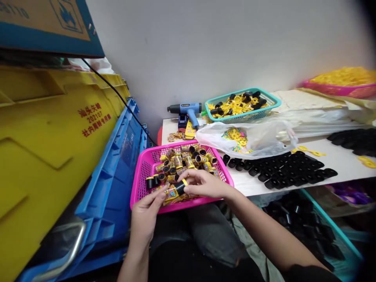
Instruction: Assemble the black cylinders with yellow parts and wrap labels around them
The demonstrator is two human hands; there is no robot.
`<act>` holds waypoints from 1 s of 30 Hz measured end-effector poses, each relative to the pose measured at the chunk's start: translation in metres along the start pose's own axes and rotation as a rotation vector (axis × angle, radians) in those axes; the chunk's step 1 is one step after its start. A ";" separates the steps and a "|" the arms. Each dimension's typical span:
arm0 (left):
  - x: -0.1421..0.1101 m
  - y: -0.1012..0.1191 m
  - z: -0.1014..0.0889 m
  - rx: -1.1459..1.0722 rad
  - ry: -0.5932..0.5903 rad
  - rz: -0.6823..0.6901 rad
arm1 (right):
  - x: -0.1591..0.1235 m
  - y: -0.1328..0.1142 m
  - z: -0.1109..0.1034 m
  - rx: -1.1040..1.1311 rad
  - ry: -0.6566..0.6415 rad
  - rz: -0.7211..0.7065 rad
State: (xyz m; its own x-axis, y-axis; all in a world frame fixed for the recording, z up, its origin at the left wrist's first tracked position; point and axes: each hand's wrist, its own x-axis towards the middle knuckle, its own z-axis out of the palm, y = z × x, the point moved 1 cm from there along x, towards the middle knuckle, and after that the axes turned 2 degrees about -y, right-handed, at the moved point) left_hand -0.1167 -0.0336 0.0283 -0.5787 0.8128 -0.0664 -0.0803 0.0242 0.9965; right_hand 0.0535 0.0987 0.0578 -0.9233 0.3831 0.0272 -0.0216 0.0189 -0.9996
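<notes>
Over the pink basket [138,184], my right hand [205,183] pinches the yellow-capped end of a small black cylinder [179,188]. My left hand [148,205] has its thumb and fingers closed on a yellow printed sleeve [170,193] at the cylinder's other end. The sleeve meets the cylinder; how far it reaches over it I cannot tell. Below both hands, the basket holds many small cylinders [177,161] in similar yellow printed wraps. A few bare black ones [150,182] lie at its left side.
On the table stand a blue heat gun [192,111], a teal basket [243,116] of yellow and black parts, and a plastic bag [264,139]. Rows of black cylinders [282,172] lie to the right. Blue [108,168] and yellow crates [58,156] rise at left.
</notes>
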 end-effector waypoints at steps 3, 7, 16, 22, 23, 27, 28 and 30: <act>-0.003 0.008 0.007 0.032 -0.081 -0.015 | -0.005 -0.002 0.001 -0.191 0.065 -0.164; -0.009 0.019 0.017 -0.046 -0.197 -0.036 | -0.009 0.001 0.003 -0.253 0.125 -0.341; -0.017 0.019 0.030 -0.189 -0.218 -0.047 | -0.004 0.022 0.033 0.572 0.022 -0.063; -0.017 0.017 0.029 -0.187 -0.187 0.010 | 0.004 0.032 0.040 0.439 0.140 -0.171; -0.017 0.017 0.030 -0.189 -0.187 0.023 | 0.004 0.033 0.039 0.418 0.154 -0.177; -0.018 0.017 0.030 -0.162 -0.238 0.048 | 0.002 0.037 0.036 0.499 0.117 -0.147; -0.018 0.018 0.030 -0.145 -0.254 0.053 | 0.001 0.037 0.035 0.530 0.090 -0.144; -0.018 0.018 0.029 -0.101 -0.270 0.075 | -0.001 0.038 0.034 0.562 0.039 -0.153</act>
State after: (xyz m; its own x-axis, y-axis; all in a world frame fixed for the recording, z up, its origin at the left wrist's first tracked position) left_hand -0.0840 -0.0310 0.0488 -0.3501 0.9360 0.0370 -0.1338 -0.0891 0.9870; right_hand 0.0404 0.0678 0.0194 -0.8790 0.4486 0.1618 -0.3641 -0.4121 -0.8352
